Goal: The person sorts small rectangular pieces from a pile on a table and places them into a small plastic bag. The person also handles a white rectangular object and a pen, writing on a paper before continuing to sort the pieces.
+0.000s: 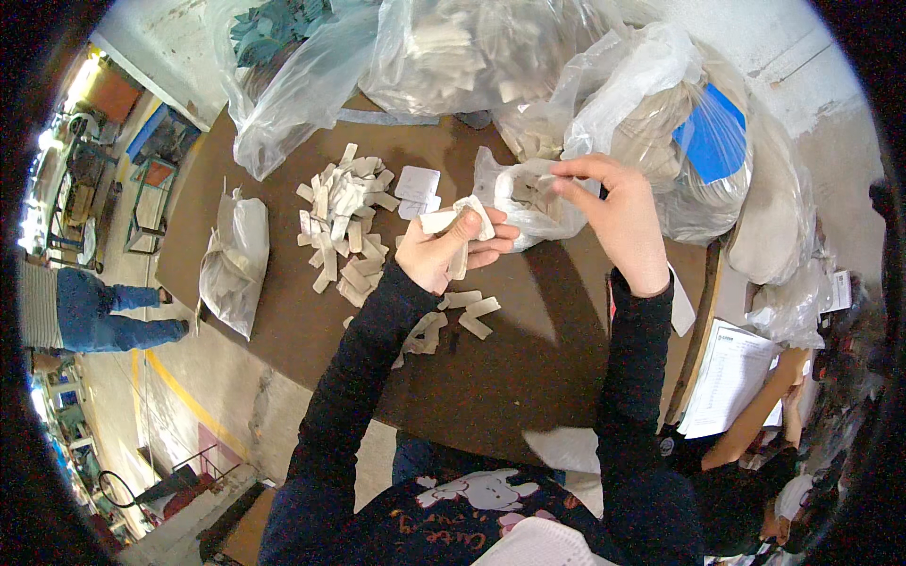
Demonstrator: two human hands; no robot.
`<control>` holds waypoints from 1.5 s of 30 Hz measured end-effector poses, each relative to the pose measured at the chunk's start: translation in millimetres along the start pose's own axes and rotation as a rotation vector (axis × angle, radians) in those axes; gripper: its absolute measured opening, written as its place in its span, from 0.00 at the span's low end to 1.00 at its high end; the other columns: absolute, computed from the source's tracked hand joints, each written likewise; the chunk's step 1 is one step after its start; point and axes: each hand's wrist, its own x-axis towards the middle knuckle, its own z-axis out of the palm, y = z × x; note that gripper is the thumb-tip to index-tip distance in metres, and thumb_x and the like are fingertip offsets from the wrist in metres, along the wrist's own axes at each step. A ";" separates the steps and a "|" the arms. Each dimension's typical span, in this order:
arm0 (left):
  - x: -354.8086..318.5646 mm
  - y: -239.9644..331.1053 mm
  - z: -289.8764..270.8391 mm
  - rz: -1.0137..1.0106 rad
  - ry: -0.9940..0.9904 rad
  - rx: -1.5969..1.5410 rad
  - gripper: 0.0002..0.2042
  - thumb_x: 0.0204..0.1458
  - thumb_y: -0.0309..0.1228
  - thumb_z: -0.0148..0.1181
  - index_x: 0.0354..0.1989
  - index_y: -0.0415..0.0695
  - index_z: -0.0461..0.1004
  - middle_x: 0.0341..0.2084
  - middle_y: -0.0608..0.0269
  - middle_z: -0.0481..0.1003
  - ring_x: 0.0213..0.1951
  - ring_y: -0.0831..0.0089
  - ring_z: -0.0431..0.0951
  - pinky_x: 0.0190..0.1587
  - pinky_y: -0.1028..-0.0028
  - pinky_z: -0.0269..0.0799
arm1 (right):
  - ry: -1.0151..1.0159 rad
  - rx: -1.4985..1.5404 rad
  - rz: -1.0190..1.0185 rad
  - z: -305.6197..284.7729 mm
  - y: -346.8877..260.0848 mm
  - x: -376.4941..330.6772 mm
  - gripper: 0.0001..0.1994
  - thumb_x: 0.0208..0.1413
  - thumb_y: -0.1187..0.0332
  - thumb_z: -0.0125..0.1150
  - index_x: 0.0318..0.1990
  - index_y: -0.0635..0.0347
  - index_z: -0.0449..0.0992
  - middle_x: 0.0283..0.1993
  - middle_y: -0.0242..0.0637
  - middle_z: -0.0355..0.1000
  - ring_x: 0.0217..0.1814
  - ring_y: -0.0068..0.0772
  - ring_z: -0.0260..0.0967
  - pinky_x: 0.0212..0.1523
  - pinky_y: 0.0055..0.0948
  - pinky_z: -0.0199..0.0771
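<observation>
My left hand [451,247] is closed round a few small pale fabric strips [472,219], the thumb pressing across them. My right hand [618,212] reaches over a small open plastic bag [552,222] with similar pale pieces inside. Its thumb and index finger are pinched at the bag's mouth; what lies between them is too small to make out. Left of my left hand, a heap of loose pale strips [344,203] covers part of the brown table [528,349]. Several more strips [472,311] lie below that hand. A pale card [418,184] sits beside the heap.
Large clear plastic bags [462,57] of pale pieces line the far edge. A smaller filled bag [236,264] stands at the left. On the right, another person's arm [764,406] is by printed sheets [731,373]. Someone in jeans [123,311] stands at far left.
</observation>
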 end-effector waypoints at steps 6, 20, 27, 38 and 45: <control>0.3 -5.2 2.2 -0.044 0.021 0.193 0.17 0.64 0.40 0.52 0.49 0.37 0.72 0.39 0.52 0.80 0.33 0.69 0.83 0.31 0.80 0.76 | -0.193 0.163 -0.173 32.4 -6.6 -5.0 0.09 0.52 0.71 0.64 0.38 0.67 0.79 0.44 0.41 0.75 0.46 0.38 0.73 0.49 0.30 0.70; 10.4 1.5 -6.6 -0.128 -0.113 -0.671 0.33 0.65 0.54 0.38 0.58 0.30 0.63 0.52 0.43 0.71 0.52 0.60 0.75 0.56 0.69 0.75 | -0.077 -0.006 -0.271 25.8 -8.8 -1.5 0.14 0.45 0.71 0.67 0.43 0.56 0.79 0.50 0.38 0.72 0.54 0.46 0.69 0.55 0.38 0.66; 11.8 -13.4 -34.9 -0.096 -0.209 -0.667 0.30 0.65 0.54 0.38 0.56 0.35 0.66 0.47 0.52 0.73 0.49 0.62 0.77 0.53 0.65 0.76 | -0.248 -0.119 -0.518 61.5 -21.5 -15.5 0.10 0.45 0.69 0.68 0.37 0.49 0.79 0.56 0.26 0.67 0.64 0.38 0.60 0.64 0.48 0.49; 8.2 -10.5 -25.4 -0.180 -0.310 -0.775 0.33 0.64 0.57 0.35 0.59 0.36 0.63 0.52 0.51 0.72 0.53 0.62 0.75 0.59 0.61 0.70 | -0.132 -0.184 -0.563 65.5 -17.9 -10.9 0.05 0.50 0.66 0.63 0.34 0.48 0.82 0.48 0.26 0.75 0.57 0.29 0.69 0.63 0.44 0.54; 5.9 14.0 -40.1 0.036 0.067 -0.017 0.29 0.64 0.53 0.43 0.58 0.39 0.69 0.55 0.51 0.72 0.56 0.61 0.72 0.63 0.63 0.62 | -0.051 -0.144 -0.436 20.6 -4.2 0.5 0.06 0.51 0.69 0.64 0.36 0.56 0.82 0.39 0.36 0.80 0.46 0.35 0.76 0.59 0.41 0.63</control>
